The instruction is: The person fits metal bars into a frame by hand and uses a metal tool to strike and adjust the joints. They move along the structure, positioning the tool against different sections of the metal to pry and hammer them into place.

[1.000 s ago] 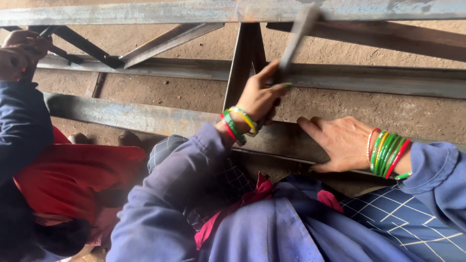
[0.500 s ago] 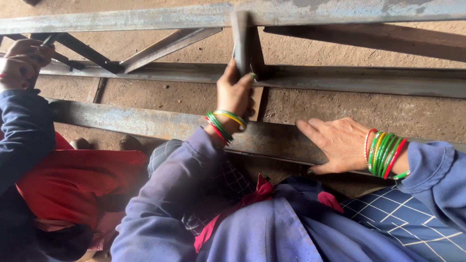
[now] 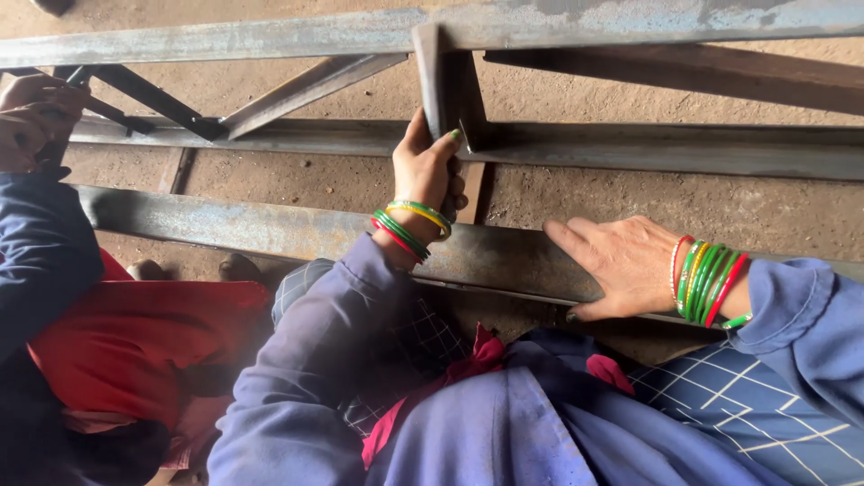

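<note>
Head view looks down on a steel truss frame (image 3: 630,148) lying on a dusty floor (image 3: 342,175). The left hand (image 3: 427,166) is wrapped around the short upright steel angle piece (image 3: 441,81), which stands between the far rail (image 3: 225,40) and the middle rail, right of centre in the scene. Its fingers are curled closed on the piece, thumb on the right face, green and yellow bangles (image 3: 409,225) at the wrist. The right hand (image 3: 621,265) lies flat on the near steel rail (image 3: 270,229), fingers stretched out and a little spread, gripping nothing.

The angle piece looks loose rather than fixed, so a slack grip could probably let it tip or slide off its place against the rails. Bare fingers sit close to raw steel edges; a slip might pinch or cut them. At far left, another person's hands (image 3: 31,117) work on a diagonal brace (image 3: 153,103), and a knock there could jolt the frame.
</note>
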